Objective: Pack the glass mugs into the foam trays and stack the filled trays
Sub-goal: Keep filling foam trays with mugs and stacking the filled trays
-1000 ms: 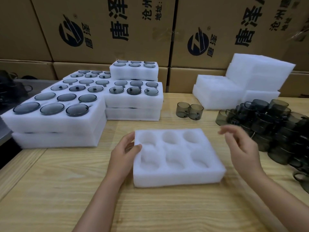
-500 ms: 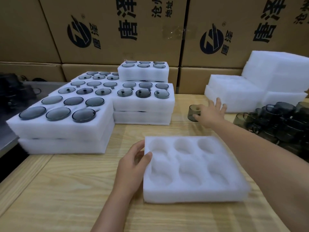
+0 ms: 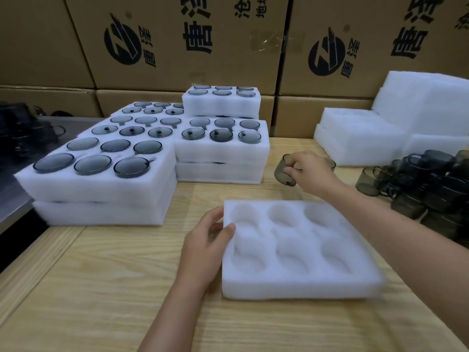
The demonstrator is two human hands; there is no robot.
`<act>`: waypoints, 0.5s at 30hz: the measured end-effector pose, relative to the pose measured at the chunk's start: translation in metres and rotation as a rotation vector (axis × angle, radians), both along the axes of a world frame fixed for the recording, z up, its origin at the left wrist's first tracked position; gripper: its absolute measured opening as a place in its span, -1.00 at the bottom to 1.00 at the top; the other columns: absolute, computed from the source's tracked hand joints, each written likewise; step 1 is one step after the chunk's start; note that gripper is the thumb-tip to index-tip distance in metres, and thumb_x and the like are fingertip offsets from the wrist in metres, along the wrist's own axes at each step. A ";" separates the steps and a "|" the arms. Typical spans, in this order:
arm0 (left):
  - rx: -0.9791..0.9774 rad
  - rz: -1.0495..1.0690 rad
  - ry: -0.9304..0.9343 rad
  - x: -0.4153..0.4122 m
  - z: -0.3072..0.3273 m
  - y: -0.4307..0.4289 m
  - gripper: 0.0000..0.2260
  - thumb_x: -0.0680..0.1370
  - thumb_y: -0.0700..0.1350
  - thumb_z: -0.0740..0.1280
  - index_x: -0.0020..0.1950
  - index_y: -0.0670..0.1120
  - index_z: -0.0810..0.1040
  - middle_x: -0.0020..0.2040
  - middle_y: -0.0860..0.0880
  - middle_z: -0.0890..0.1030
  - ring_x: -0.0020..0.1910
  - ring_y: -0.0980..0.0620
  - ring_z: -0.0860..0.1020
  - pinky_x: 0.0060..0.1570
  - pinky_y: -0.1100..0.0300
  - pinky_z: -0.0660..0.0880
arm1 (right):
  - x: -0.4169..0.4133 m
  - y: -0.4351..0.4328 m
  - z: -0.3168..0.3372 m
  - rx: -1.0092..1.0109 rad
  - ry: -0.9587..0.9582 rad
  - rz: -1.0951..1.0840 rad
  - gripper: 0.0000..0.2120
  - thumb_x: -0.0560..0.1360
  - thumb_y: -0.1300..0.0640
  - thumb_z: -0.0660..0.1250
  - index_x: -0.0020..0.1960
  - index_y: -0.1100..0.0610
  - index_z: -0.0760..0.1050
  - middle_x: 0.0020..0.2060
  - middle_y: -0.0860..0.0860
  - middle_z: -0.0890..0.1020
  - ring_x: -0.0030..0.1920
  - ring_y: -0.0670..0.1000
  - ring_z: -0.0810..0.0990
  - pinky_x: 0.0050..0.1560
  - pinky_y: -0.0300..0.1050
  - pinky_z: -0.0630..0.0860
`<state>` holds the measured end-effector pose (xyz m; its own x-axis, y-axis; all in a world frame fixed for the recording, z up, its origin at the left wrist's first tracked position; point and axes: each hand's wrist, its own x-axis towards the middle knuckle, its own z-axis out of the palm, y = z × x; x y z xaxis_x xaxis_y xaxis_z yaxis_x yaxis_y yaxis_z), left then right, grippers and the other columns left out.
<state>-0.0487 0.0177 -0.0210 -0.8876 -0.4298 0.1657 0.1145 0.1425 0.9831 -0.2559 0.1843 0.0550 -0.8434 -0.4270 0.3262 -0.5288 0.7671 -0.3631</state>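
Note:
An empty white foam tray with several round pockets lies on the wooden table in front of me. My left hand holds its left edge, thumb on top. Beyond the tray, my right hand grips a smoky grey glass mug by its handle side, tilted on the table. A second mug's rim peeks out behind that hand. A heap of loose grey mugs lies at the right.
Stacks of filled foam trays stand at the left and middle. Empty foam trays are piled at the back right. Cardboard boxes form a wall behind the table. A dark metal surface borders the left.
My right hand reached from above the tray's right side out to the two mugs behind it and closed its fingers on one. The left hand stayed on the tray's edge.

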 end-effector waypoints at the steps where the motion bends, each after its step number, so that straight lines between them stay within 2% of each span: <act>1: 0.000 0.000 -0.001 0.000 0.000 0.000 -0.69 0.39 0.02 0.33 0.12 0.22 0.57 0.06 0.26 0.63 0.08 0.22 0.58 0.07 0.13 0.51 | 0.012 0.003 0.006 -0.071 0.001 0.054 -0.89 0.53 0.12 0.30 -0.17 0.03 0.44 -0.06 0.02 0.51 -0.02 0.02 0.43 -0.18 -0.19 0.14; 2: 0.001 0.002 -0.001 0.000 0.000 0.000 -0.70 0.39 0.02 0.33 0.11 0.23 0.57 0.06 0.26 0.63 0.08 0.22 0.58 0.06 0.13 0.51 | 0.026 0.005 0.012 -0.124 0.009 0.119 -0.83 0.52 0.13 0.32 -0.21 -0.04 0.41 -0.08 -0.03 0.50 -0.02 0.00 0.43 -0.16 -0.21 0.18; 4: 0.002 0.004 -0.004 0.000 0.000 0.001 -0.71 0.39 0.02 0.33 0.09 0.24 0.57 0.06 0.26 0.63 0.07 0.22 0.59 0.05 0.14 0.50 | 0.055 0.007 0.022 -0.233 0.000 0.276 -0.78 0.49 0.16 0.36 -0.22 -0.10 0.41 -0.06 -0.07 0.52 -0.02 0.00 0.49 0.00 -0.15 0.37; 6: 0.005 0.010 -0.007 -0.001 0.000 0.000 -0.70 0.38 0.03 0.33 0.10 0.22 0.57 0.06 0.27 0.63 0.07 0.22 0.59 0.05 0.14 0.51 | 0.082 0.005 0.027 -0.311 -0.060 0.431 -0.82 0.46 0.20 0.40 -0.12 -0.05 0.48 0.00 -0.07 0.56 0.02 0.02 0.54 0.14 -0.07 0.47; 8: 0.010 0.010 -0.009 -0.001 0.000 0.000 -0.67 0.38 0.03 0.33 0.14 0.16 0.57 0.07 0.24 0.64 0.08 0.20 0.59 0.08 0.11 0.52 | 0.098 0.002 0.027 -0.271 -0.126 0.538 -0.75 0.45 0.23 0.42 0.05 -0.01 0.49 0.04 -0.08 0.57 0.09 -0.02 0.54 0.17 -0.08 0.48; 11: 0.009 -0.003 -0.001 0.000 0.001 0.001 -0.66 0.39 0.00 0.33 0.16 0.11 0.58 0.08 0.19 0.64 0.07 0.17 0.60 0.09 0.08 0.53 | 0.107 -0.003 0.022 -0.206 -0.188 0.558 -0.62 0.47 0.20 0.40 0.26 0.02 0.47 0.15 -0.11 0.55 0.14 -0.08 0.51 0.21 -0.15 0.45; 15: 0.003 -0.006 0.005 0.001 0.004 0.002 -0.69 0.39 -0.01 0.32 0.13 0.13 0.58 0.07 0.21 0.65 0.05 0.17 0.61 0.10 0.07 0.53 | 0.106 -0.009 0.022 -0.130 -0.183 0.487 -0.53 0.49 0.10 0.38 0.37 -0.01 0.39 0.21 -0.06 0.53 0.15 -0.08 0.50 0.22 -0.15 0.43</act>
